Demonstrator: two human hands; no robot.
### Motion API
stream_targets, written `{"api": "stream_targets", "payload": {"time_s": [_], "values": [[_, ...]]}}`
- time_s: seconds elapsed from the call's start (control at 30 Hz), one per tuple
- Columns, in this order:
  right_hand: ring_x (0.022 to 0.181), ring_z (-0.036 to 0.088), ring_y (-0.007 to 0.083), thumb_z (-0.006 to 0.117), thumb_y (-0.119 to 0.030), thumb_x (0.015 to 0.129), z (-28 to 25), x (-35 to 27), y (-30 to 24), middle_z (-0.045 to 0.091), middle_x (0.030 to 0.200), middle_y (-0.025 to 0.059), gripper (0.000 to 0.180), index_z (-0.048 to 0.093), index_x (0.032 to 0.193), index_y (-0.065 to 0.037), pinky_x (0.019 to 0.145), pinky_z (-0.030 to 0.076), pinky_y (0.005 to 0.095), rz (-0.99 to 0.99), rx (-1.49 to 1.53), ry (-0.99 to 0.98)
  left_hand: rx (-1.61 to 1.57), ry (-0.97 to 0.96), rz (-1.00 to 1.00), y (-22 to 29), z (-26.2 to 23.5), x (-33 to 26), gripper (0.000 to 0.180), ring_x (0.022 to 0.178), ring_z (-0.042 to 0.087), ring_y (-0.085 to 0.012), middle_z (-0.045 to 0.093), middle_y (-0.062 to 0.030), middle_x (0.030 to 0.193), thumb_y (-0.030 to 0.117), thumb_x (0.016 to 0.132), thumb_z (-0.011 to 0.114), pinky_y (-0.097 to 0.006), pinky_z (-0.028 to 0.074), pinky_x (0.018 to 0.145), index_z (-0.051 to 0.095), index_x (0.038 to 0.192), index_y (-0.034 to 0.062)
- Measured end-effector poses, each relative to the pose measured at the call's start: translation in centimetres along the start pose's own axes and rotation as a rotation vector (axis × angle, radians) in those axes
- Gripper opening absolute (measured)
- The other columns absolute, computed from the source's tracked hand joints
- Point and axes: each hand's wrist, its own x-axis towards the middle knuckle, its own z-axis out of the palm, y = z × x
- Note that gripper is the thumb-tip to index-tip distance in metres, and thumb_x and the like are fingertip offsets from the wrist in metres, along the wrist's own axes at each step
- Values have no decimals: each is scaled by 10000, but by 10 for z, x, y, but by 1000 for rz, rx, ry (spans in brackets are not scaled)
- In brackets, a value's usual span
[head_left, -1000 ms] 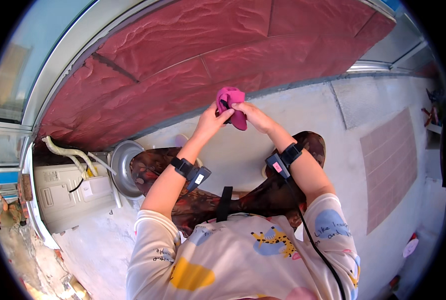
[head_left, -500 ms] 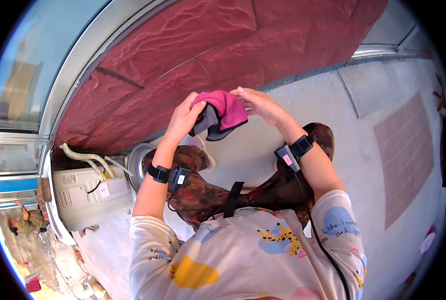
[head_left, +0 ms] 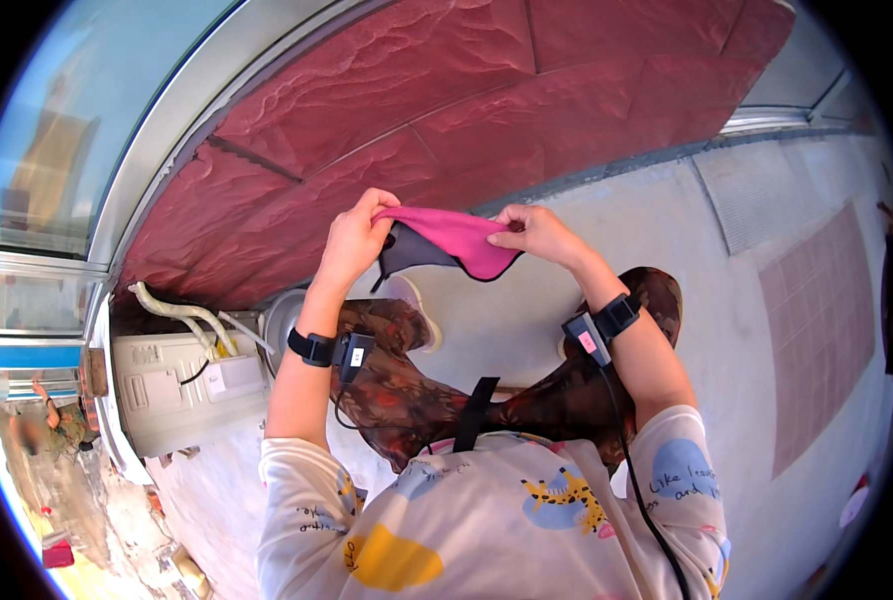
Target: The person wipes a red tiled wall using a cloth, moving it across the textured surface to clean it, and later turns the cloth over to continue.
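A cloth [head_left: 453,238], pink on one face and dark grey on the other with a black edge, hangs between my two hands in front of my knees. My left hand [head_left: 358,238] pinches its left end, the fingers closed at the top corner. At the opposite end, my right hand [head_left: 536,236] grips the pink side between thumb and fingers. The upper edge is drawn out between the hands, while the lower part folds over and shows the grey side.
A dark red textured stone wall [head_left: 386,130] rises ahead. To the left are a white outdoor unit [head_left: 176,385] with wrapped pipes and a metal basin [head_left: 283,318]. A grey mat [head_left: 751,200] and brown tiles [head_left: 816,340] lie right. Another person [head_left: 64,425] is far left.
My right hand has closed on the cloth's right side, where its fingers were spread before. The bunched cloth is now stretched wider between both hands.
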Motion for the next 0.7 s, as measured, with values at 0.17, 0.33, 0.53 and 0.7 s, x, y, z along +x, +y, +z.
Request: {"api": "stream_targets", "payload": {"time_s": [0.17,0.33,0.53,0.7], "values": [[813,647,242,712,-178,789,-11,-8,-25,665,895,96,214,586,913,-59,679,501,335,-292,-536,386,419,125,299,-13,9,-11,189,811,624,-313,643,-110,902,66,835,554,-415,504,677,581,1018,102],[729,632,226,677,-160,821,-19,-1,-17,650,808,88,153,600,931,-86,641,495,326,-189,-422,580,87,193,304,-7,23,-17,110,775,587,-197,592,-31,821,153,879,577,-312,468,679,577,965,85],[863,588,77,652,-220,885,-26,4,-23,622,896,-24,188,608,981,-64,775,461,231,45,542,284,-826,96,-377,-30,20,5,252,757,524,-47,554,43,840,365,935,558,-226,468,661,568,997,121],[922,582,111,653,-231,879,-16,2,-26,639,1017,28,237,583,1048,-80,836,467,261,342,759,47,-1308,-313,-704,-61,48,3,445,920,626,-162,621,-66,1085,376,919,575,-298,529,775,527,1170,11]]}}
